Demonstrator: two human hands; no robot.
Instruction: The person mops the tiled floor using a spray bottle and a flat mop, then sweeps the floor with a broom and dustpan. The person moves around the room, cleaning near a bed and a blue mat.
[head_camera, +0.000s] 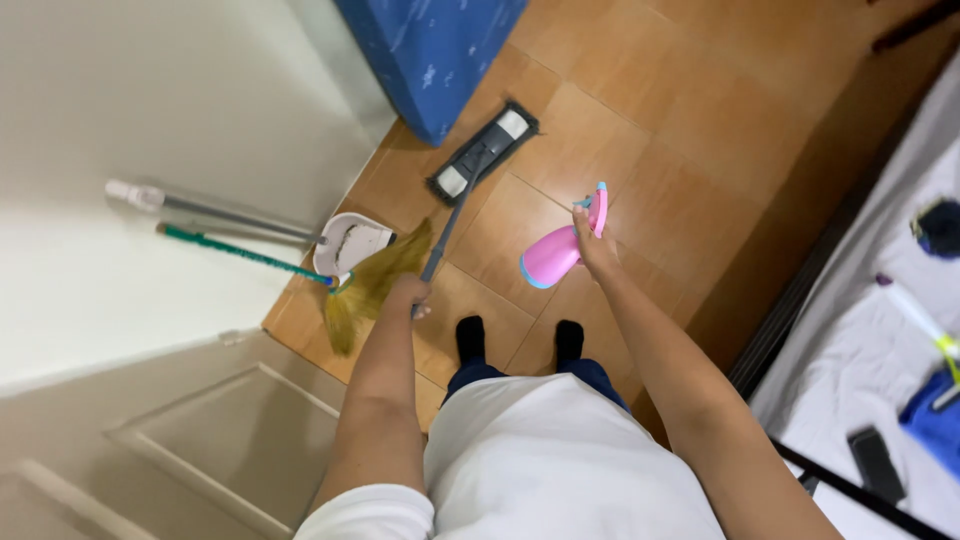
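Note:
My left hand (408, 292) grips the grey handle of a flat mop (484, 150), whose dark rectangular head lies on the brown tiled floor ahead of me, close to a blue mattress (430, 45). In my right hand (592, 245) is a pink spray bottle (556, 254) with a blue base, its nozzle end pointing away from me over the tiles. Both my feet in black socks (470, 335) stand on the floor below the hands.
A straw broom (375, 285) with a green handle and a white dustpan (352, 243) lean against the white wall on the left. A pale door (200, 430) is at the lower left. A bed with white sheet (880, 340) and small items is at right.

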